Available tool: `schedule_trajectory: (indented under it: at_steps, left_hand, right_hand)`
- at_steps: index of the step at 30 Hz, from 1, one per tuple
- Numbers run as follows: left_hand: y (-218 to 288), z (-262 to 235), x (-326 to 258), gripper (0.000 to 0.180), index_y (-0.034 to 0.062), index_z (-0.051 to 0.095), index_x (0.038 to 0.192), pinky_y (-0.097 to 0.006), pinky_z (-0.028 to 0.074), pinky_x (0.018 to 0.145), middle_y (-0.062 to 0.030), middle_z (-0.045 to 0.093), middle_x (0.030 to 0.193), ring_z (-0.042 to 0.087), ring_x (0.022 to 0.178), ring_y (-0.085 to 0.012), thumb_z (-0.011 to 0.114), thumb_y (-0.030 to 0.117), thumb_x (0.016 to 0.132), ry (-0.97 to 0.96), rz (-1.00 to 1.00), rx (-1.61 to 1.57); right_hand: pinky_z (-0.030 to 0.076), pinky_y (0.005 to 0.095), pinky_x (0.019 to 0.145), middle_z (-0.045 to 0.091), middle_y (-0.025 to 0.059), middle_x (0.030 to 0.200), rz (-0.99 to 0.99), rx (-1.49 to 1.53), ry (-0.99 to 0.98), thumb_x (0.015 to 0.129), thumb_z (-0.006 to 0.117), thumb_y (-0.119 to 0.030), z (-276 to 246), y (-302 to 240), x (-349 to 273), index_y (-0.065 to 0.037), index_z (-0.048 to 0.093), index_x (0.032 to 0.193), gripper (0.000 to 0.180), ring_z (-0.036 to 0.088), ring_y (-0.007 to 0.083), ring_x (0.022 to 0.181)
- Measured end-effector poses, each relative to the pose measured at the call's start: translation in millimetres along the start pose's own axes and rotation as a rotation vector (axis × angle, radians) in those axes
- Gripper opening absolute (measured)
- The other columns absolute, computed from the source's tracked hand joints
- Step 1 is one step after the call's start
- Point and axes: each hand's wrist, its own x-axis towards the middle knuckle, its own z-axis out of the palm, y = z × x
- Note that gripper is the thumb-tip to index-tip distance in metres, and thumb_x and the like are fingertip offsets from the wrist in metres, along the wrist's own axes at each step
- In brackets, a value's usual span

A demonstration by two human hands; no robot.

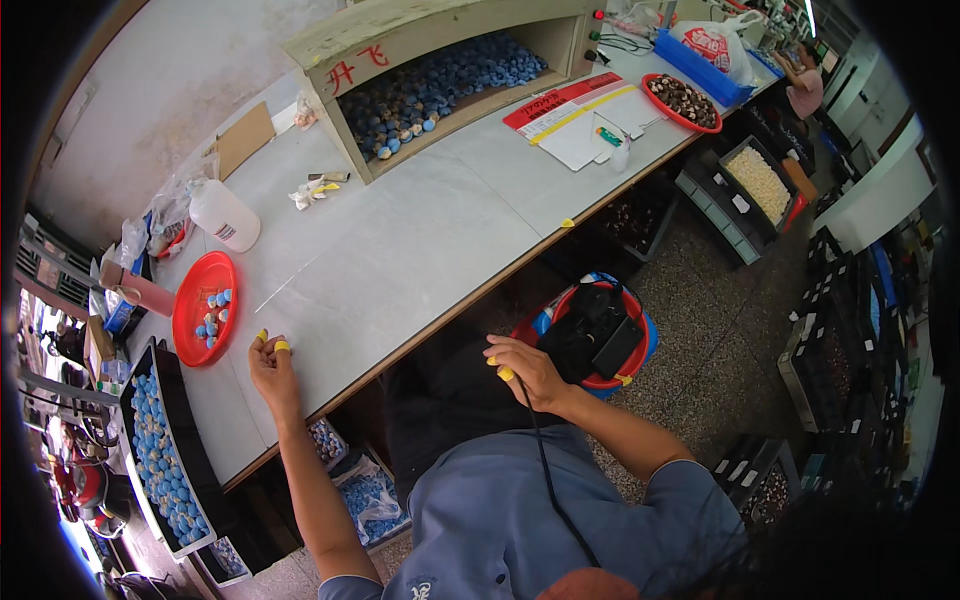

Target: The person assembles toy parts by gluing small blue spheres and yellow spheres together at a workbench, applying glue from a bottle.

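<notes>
My left hand (270, 366) rests on the grey worktable (400, 250), fingers loosely curled, with yellow finger cots on two fingertips; it holds nothing. Just left of it lies a red plate (196, 300) with several small blue parts. My right hand (528, 368) hovers below the table's edge, over my dark lap, also wearing a yellow finger cot, fingers bent and empty. A thin black cable (545, 470) runs from near that hand down across my blue shirt.
A black tray (190, 450) of blue parts lies at the table's left end. A wooden cabinet (440, 70) full of blue parts stands at the back, beside a white plastic bottle (224, 214). A red bucket (590, 335) with a black bag sits on the floor. Bins line the right.
</notes>
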Motion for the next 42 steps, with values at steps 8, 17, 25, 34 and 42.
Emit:
schedule_trajectory:
  at_steps: [8, 17, 25, 34, 42]
  left_hand:
    - [7, 7, -2, 0.040, -0.0098, 0.049, 0.128, -0.022, 0.049, 0.076, -0.0070, 0.064, 0.099, 0.058, 0.083, -0.0082, 0.058, 0.009, 0.094, -0.016, -0.009, 0.042]
    - [7, 5, -2, 0.040, -0.0082, 0.052, 0.127, -0.020, 0.047, 0.073, -0.0072, 0.066, 0.100, 0.057, 0.083, -0.0068, 0.061, 0.009, 0.092, -0.014, -0.027, 0.107]
    - [7, 5, -2, 0.038, -0.0077, 0.053, 0.126, -0.020, 0.047, 0.075, -0.0074, 0.066, 0.101, 0.058, 0.084, -0.0072, 0.061, 0.008, 0.092, -0.013, -0.026, 0.105]
    - [9, 4, -6, 0.037, -0.0059, 0.055, 0.124, -0.022, 0.048, 0.077, -0.0090, 0.067, 0.102, 0.061, 0.089, -0.0096, 0.061, 0.008, 0.091, -0.019, -0.019, 0.136]
    - [18, 10, -9, 0.037, -0.0059, 0.055, 0.125, -0.023, 0.048, 0.080, -0.0095, 0.067, 0.103, 0.061, 0.090, -0.0110, 0.060, 0.007, 0.090, -0.008, -0.035, 0.090]
  right_hand:
    - [0.053, 0.0337, 0.081, 0.062, 0.0099, 0.081, 0.811, 0.472, 0.363, 0.105, 0.040, -0.029, -85, -14, -137, 0.001, 0.048, 0.111, 0.031, 0.066, 0.0210, 0.086]
    - [0.046, 0.0383, 0.056, 0.056, 0.0118, 0.066, 0.758, -0.396, 0.163, 0.097, 0.053, -0.018, -160, -35, -145, -0.001, 0.055, 0.105, 0.019, 0.059, 0.0245, 0.058]
    - [0.049, 0.0459, 0.060, 0.059, 0.0113, 0.067, 0.686, -0.909, -0.258, 0.077, 0.062, -0.007, -182, -49, -144, -0.004, 0.057, 0.104, 0.028, 0.058, 0.0346, 0.058]
    - [0.052, 0.0490, 0.072, 0.064, 0.0157, 0.090, 0.943, -0.647, -0.695, 0.083, 0.063, -0.014, -87, -47, -154, -0.008, 0.063, 0.106, 0.024, 0.065, 0.0376, 0.075]
    - [0.052, 0.0423, 0.082, 0.069, 0.0161, 0.106, 0.942, 0.094, -0.548, 0.081, 0.059, 0.001, -84, -16, -140, -0.002, 0.065, 0.112, 0.033, 0.068, 0.0337, 0.091]
